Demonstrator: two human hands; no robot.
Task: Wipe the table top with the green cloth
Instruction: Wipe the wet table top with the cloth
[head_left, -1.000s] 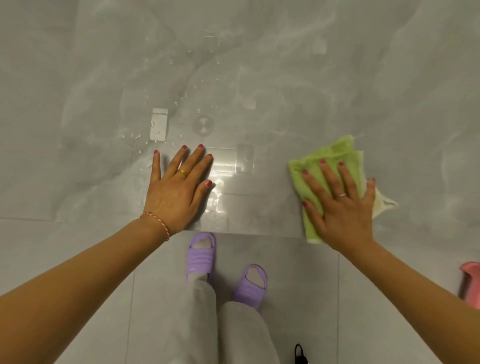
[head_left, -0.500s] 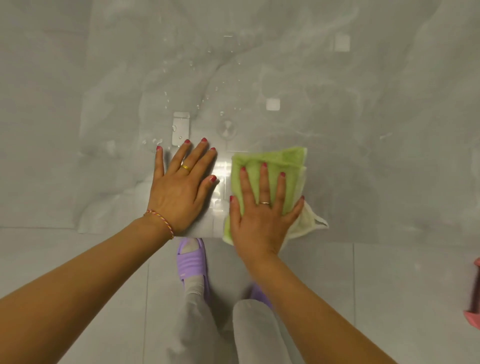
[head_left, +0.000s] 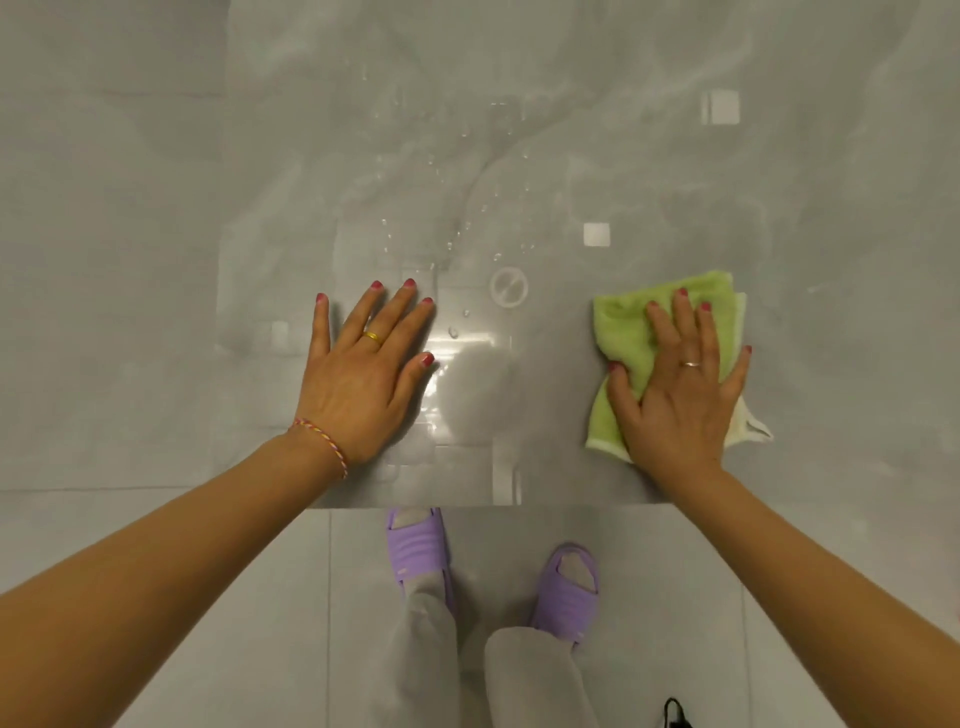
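Pressing flat on the green cloth (head_left: 623, 332), the right hand (head_left: 680, 384) has its fingers straight and slightly spread, palm down, pinning the crumpled cloth against the table top (head_left: 519, 156). Half a second ago this hand and the cloth lay close beside the left hand (head_left: 363, 374), almost thumb to thumb; now they have slid off to the right and sit well apart from it, about where they were a second ago. The cloth shows past the fingertips and to the thumb side of the right hand, with a pale edge and a small loop sticking out by the little finger.

The left hand has stayed planted, palm down on the table top near its front edge, fingers straight and a little apart, holding nothing. A gold ring (head_left: 372, 338) sits on one finger and a braided bracelet (head_left: 322, 441) circles the wrist. Between the two hands the glossy surface shines wet, and water droplets (head_left: 457, 228) are scattered beyond the left fingertips.

Below the table edge, near the wrists, two purple slippers (head_left: 418, 551) stand on the tiled floor (head_left: 208, 649).
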